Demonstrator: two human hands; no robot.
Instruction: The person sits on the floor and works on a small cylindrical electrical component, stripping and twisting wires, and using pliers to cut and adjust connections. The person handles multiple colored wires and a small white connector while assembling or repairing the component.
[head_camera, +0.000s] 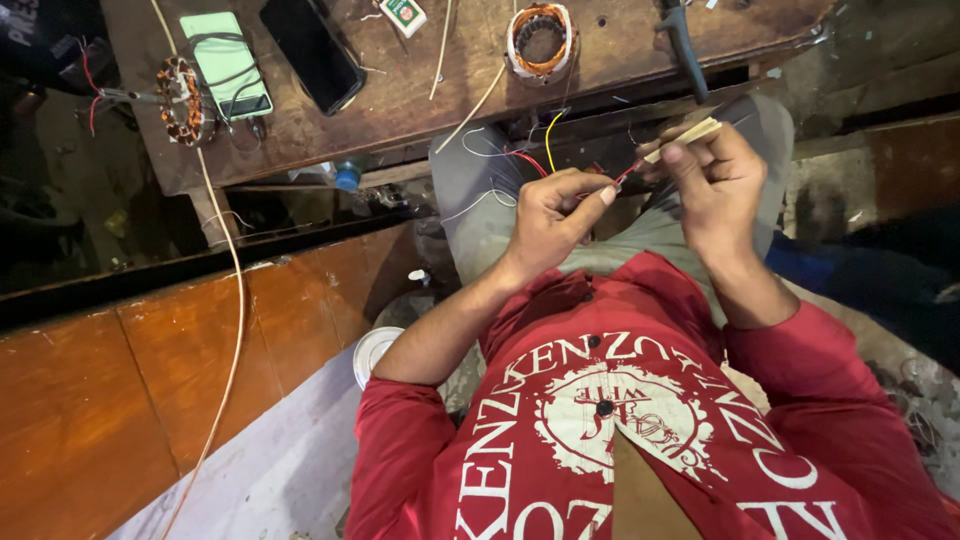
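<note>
A thin red wire (628, 173) is pinched by the left hand (553, 215); its other end and a pale strip (690, 133) are pinched by the right hand (718, 185), below the wooden surface (420, 85).

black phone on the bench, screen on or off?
Off, as far as visible: the black phone lies flat on the wooden bench, its screen uniformly dark.

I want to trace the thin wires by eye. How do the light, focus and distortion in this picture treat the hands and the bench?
Head view: hands lit evenly and sharp, left hand pinching the red wire, right hand holding a pale strip; the space under the bench falls into deep shadow; wide-angle bending curves the bench edge; the dark phone shows slight glare.
</note>
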